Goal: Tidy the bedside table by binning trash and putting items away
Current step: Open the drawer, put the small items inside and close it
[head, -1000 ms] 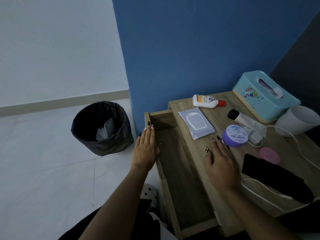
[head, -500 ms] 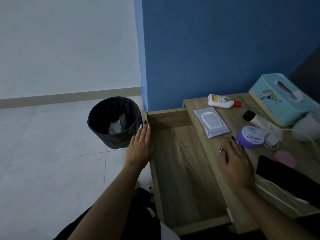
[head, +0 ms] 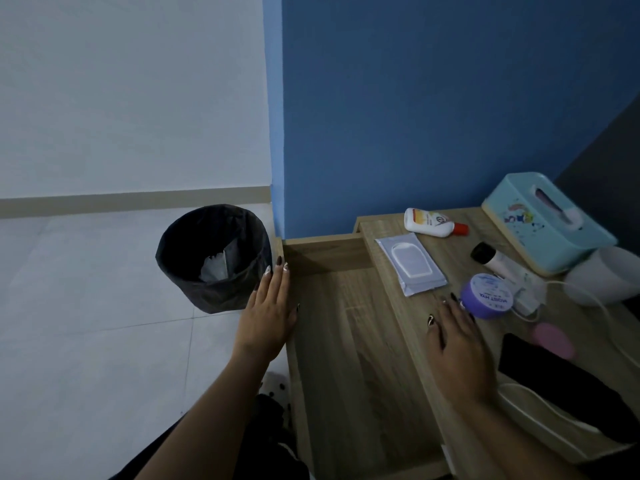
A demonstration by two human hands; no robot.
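Drawer (head: 349, 348) stands pulled out beside the table (head: 433, 344), nothing visible inside; our left hand (head: 268, 318) lies flat on its side rail, right hand (head: 457, 351) flat by the purple jar (head: 486, 295), fingers straight, gripping nothing; we grab jar next, lower it into drawer

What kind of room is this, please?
Probably a bedroom corner: a wooden bedside table with its drawer pulled open, toiletries such as a lotion bottle and tissue box, and a bin on the tiled floor.
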